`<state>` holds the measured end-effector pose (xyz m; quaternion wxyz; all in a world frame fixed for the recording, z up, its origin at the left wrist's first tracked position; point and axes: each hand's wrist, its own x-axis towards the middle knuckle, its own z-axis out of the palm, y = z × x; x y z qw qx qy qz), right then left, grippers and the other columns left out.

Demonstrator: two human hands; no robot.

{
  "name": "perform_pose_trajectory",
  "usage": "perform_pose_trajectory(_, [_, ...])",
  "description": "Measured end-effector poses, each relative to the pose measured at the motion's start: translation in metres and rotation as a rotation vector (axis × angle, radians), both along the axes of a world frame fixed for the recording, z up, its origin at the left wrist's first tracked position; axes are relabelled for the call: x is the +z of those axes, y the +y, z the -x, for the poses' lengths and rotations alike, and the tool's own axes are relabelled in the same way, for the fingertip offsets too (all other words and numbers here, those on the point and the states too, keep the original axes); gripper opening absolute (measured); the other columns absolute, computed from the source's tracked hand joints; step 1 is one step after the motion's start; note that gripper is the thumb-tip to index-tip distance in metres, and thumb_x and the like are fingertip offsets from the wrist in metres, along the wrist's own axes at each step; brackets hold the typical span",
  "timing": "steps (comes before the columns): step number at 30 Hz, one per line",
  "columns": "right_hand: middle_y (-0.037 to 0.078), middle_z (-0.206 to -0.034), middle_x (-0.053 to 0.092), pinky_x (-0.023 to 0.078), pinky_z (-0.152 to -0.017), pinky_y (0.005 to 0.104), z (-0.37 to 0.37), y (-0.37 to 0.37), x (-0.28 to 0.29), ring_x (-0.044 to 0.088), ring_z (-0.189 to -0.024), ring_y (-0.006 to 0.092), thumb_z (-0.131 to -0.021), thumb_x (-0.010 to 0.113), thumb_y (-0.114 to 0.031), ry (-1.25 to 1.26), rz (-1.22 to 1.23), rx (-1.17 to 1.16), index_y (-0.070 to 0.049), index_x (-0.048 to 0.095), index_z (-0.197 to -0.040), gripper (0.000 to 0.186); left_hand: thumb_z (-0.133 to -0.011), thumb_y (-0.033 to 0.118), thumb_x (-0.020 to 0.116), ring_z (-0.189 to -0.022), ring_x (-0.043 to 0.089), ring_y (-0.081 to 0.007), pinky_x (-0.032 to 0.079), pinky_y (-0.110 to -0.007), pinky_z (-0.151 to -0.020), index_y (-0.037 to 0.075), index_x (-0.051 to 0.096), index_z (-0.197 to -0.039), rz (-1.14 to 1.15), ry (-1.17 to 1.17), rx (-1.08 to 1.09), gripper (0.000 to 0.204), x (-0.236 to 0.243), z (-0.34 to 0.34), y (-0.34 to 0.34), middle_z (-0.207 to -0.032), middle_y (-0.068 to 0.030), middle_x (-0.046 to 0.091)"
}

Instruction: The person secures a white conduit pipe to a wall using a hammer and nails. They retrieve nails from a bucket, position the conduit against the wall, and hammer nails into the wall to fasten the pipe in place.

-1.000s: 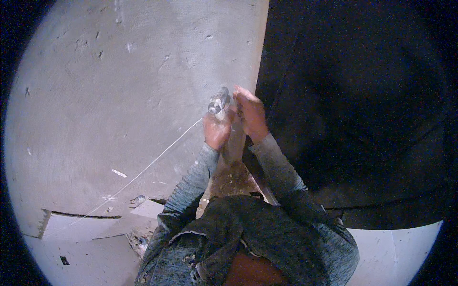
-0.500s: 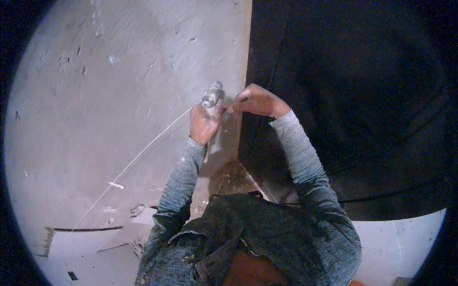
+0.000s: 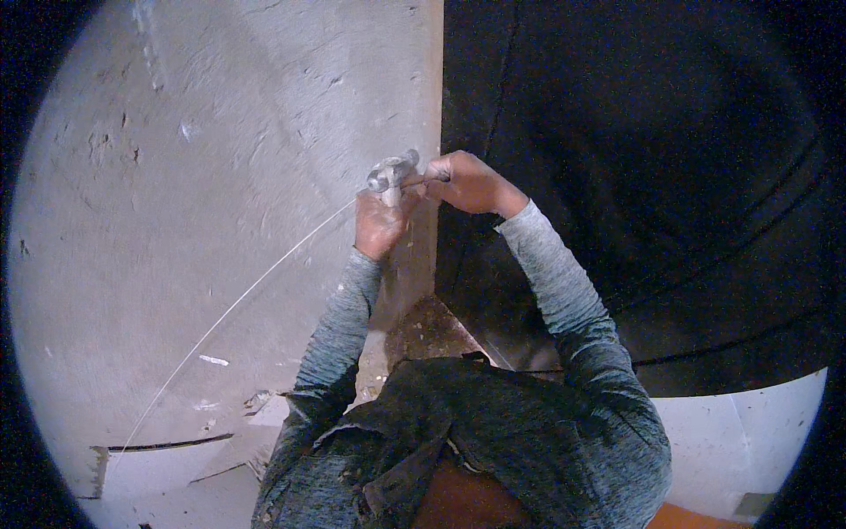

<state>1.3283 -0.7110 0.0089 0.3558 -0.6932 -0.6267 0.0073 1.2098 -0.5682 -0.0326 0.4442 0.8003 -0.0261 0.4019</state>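
A worn hammer, its grey-white metal head (image 3: pixel 393 171) showing above the fist, is gripped in my left hand (image 3: pixel 379 231). From that same hand a thin white cord (image 3: pixel 231 304) runs down to the lower left across a rough grey plastered surface (image 3: pixel 238 176). My right hand (image 3: pixel 480 185) is closed just to the right of the hammer head, its fingers meeting those of my left hand. What lies between those right fingertips is too small to make out. Both hands are near the plaster's right-hand edge.
A large dark sheet (image 3: pixel 634 194) with cord-like folds covers the right side, bordering the plaster. White panels (image 3: pixel 167 467) with a dark slit lie at the lower left. Pale flooring (image 3: pixel 723 432) shows at the lower right, with an orange thing (image 3: pixel 683 518) at the rim.
The hammer head has tilted and turned toward my right hand. The cord, earlier almost straight, now bows. The surroundings have shifted slightly left in the view.
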Motion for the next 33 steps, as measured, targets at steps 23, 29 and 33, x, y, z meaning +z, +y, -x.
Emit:
perform_pose_trajectory(23, [0.007,-0.082,0.065,0.047,-0.07,0.0276,-0.001,-0.007,-0.018,0.057,-0.075,0.0113,-0.084,0.055,-0.002,0.203,-0.136,-0.252,-0.001,0.065,-0.099,0.018,-0.087,0.015,0.062,-0.083,0.066,-0.0297,0.05,-0.035,-0.074,0.003,0.064,-0.101,-0.025,-0.055,0.074,0.019,-0.02,-0.014,0.004,-0.093,-0.0171,0.067])
perform_pose_trajectory(29, [0.007,-0.087,0.068,0.049,-0.067,0.0247,0.021,-0.014,-0.019,0.058,-0.072,0.01,-0.09,0.053,0.0,0.238,-0.333,-0.111,0.005,0.061,-0.11,0.023,-0.089,0.014,0.06,-0.086,0.066,-0.0346,0.05,-0.037,-0.075,0.003,0.064,-0.102,0.009,0.031,0.095,0.017,-0.026,-0.017,0.004,-0.095,-0.0181,0.067])
perform_pose_trajectory(33, [0.007,-0.085,0.068,0.05,-0.062,0.0261,0.031,-0.016,-0.018,0.058,-0.064,0.0108,-0.09,0.053,-0.003,0.15,-0.298,-0.192,0.002,0.061,-0.109,0.021,-0.089,0.011,0.059,-0.093,0.065,-0.0345,0.05,-0.037,-0.08,0.002,0.064,-0.106,0.032,0.119,0.117,0.019,-0.021,-0.015,-0.001,-0.103,-0.0188,0.066])
